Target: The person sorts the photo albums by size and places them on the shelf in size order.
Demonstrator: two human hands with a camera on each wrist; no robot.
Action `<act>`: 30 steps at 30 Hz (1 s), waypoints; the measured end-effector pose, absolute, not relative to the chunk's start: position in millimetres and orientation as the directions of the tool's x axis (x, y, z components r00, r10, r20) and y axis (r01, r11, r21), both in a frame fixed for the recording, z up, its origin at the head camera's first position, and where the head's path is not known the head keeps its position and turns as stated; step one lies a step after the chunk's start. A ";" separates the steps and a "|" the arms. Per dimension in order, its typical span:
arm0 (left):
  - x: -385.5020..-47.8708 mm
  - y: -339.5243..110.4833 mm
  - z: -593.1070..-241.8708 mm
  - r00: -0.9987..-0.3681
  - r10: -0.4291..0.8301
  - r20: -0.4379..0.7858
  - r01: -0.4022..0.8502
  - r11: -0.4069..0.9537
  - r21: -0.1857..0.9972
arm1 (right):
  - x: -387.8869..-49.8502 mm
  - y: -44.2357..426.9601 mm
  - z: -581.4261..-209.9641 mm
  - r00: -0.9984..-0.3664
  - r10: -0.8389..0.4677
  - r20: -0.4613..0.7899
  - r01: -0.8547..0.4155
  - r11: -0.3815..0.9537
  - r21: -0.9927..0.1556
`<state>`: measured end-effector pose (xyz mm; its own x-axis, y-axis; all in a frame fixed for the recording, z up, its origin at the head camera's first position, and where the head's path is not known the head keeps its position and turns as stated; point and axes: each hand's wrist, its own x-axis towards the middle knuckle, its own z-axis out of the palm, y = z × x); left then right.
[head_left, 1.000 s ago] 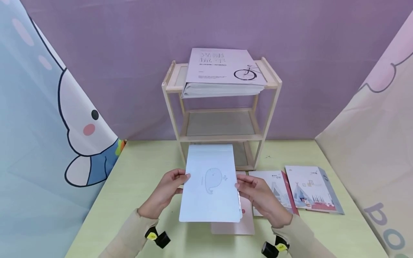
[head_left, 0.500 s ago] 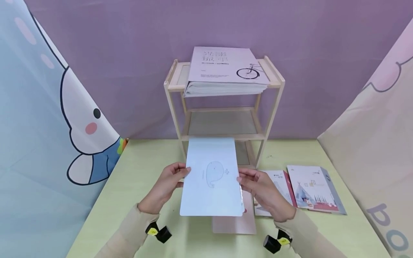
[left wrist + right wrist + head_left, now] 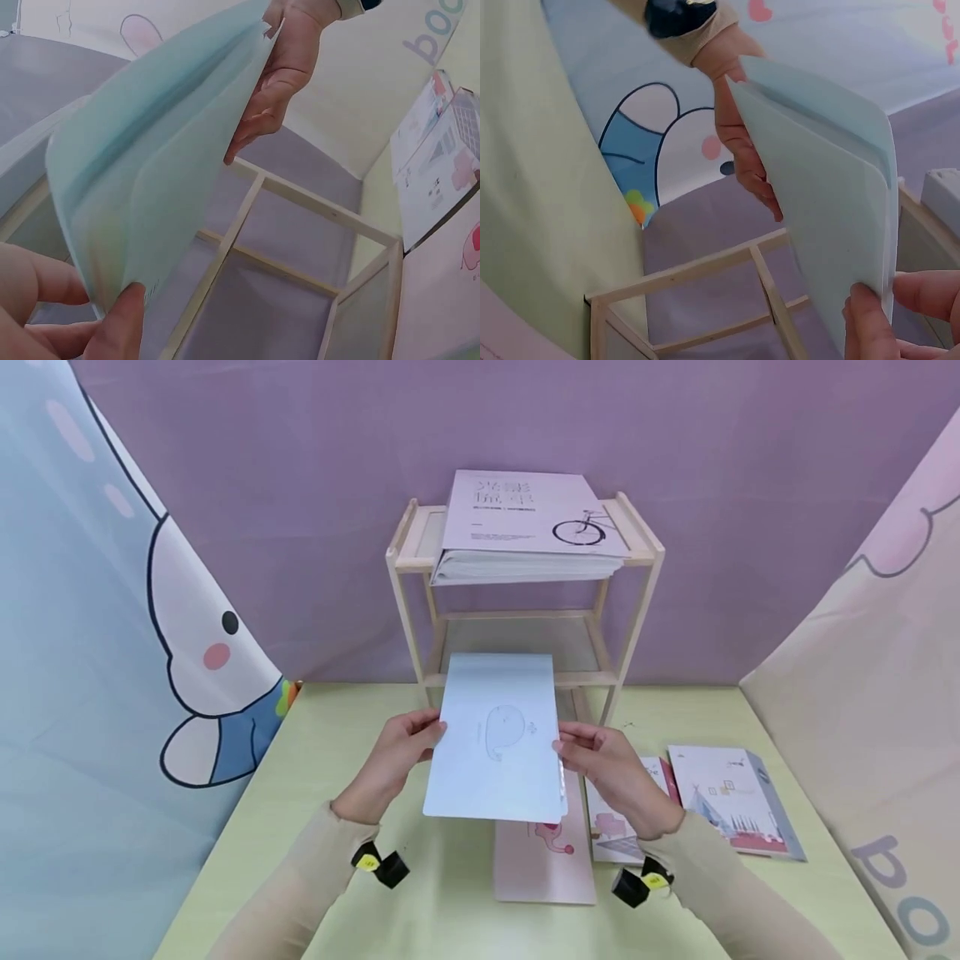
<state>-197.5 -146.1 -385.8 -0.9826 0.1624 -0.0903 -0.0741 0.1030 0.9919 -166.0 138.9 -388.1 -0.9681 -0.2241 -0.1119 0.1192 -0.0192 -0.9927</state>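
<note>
- The left hand (image 3: 401,752) pinches one side of the whale book (image 3: 495,735), and the right hand (image 3: 611,768) pinches the other, both thumbs on top. They hold it up in front of the shelf (image 3: 517,633).
- The whale book is not set down yet, so this bit looks half done to me. Its far end hides some of the shelf, and I can't tell how near the wood it is.
- The pink book (image 3: 540,868) lies on the table (image 3: 322,735) in front of the shelf (a bit of red elephant peeks out). The whale book hides its far part.
- The red-edged book (image 3: 611,827) and the tent book (image 3: 723,785) lie in front of the shelf, off to its right. The right arm covers bits of both.
- The bike book (image 3: 532,514) is already up on top of the shelf, poking past its front. One fat book or a pile? I can't tell.
- The shelf's bottom is mostly hidden.
</note>
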 end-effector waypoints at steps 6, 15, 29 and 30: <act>-207.3 -142.1 -379.5 -0.990 0.116 -0.084 -0.071 0.112 0.991 | -177.7 137.0 -383.0 -0.976 -0.194 -0.097 0.091 0.042 -0.995; -224.2 -133.5 -366.7 -0.993 0.101 -0.053 -0.040 0.127 0.991 | -197.9 139.5 -374.8 -0.987 -0.148 -0.067 0.057 0.070 -0.996; -241.0 -124.7 -355.6 -0.993 0.117 -0.007 0.023 0.251 0.968 | -227.5 140.3 -371.6 -0.987 -0.164 0.001 -0.025 0.142 -0.990; -241.9 -124.0 -354.8 -0.992 0.130 -0.006 0.028 0.262 0.965 | -229.5 140.6 -371.0 -0.987 -0.163 -0.007 -0.018 0.153 -0.988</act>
<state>-241.9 -124.0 -354.8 -0.9915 0.1296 -0.0061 0.0283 0.2620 0.9646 -229.5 140.6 -371.0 -0.9866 -0.1633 -0.0070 -0.0184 0.1534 -0.9880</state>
